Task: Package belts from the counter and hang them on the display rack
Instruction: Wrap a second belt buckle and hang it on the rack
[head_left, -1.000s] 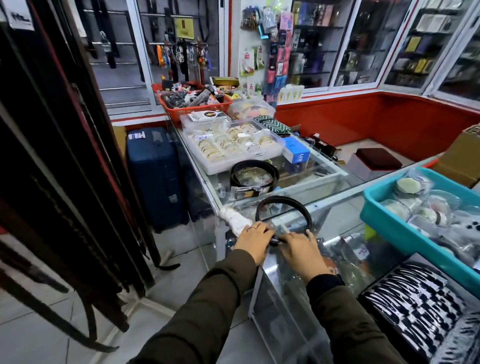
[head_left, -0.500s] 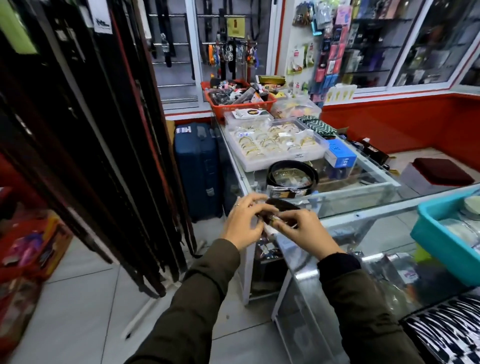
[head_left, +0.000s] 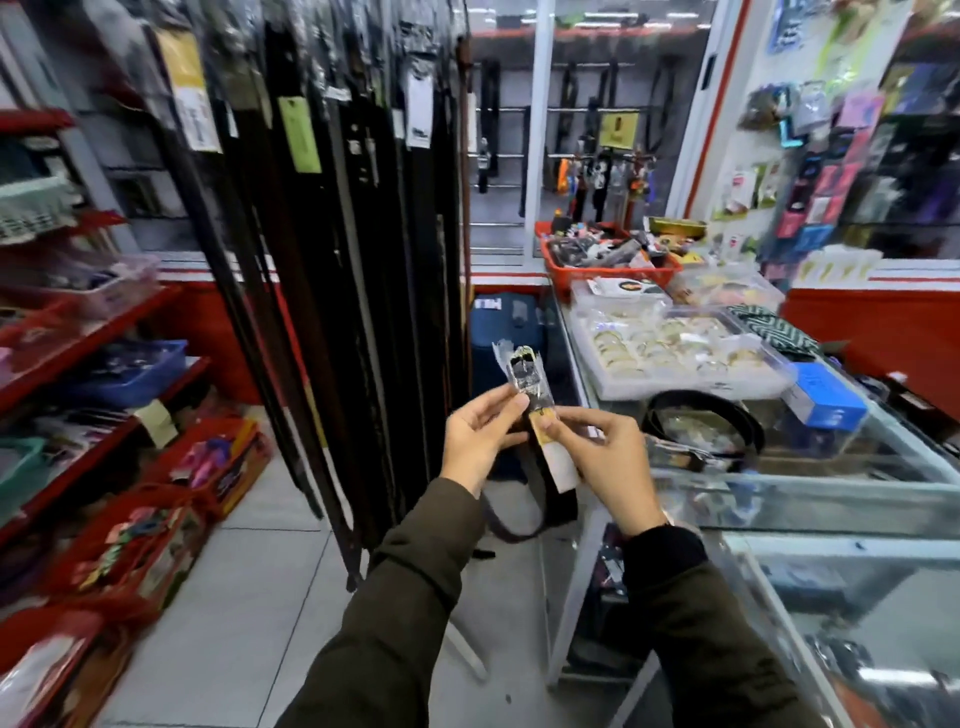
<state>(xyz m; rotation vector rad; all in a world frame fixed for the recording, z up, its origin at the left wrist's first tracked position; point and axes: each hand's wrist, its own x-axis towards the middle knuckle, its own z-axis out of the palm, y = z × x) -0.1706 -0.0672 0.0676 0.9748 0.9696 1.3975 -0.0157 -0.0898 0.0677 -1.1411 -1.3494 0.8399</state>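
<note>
Pinching the bagged belt (head_left: 530, 387), left hand (head_left: 480, 434) and right hand (head_left: 605, 457) hover between rack (head_left: 337, 208) and counter edge (head_left: 576, 374).

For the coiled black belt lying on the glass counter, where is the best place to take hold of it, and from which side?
Probably the near arc of the coiled black belt, from above on the person's side. It lies flat on the glass counter as an open ring, so fingers could pinch the band across its wall. The clear tray crowds its far edge.

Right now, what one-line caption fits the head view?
Both hands, left hand and right hand, hold a plastic-sleeved belt between the hanging belt rack and the glass counter.
</note>
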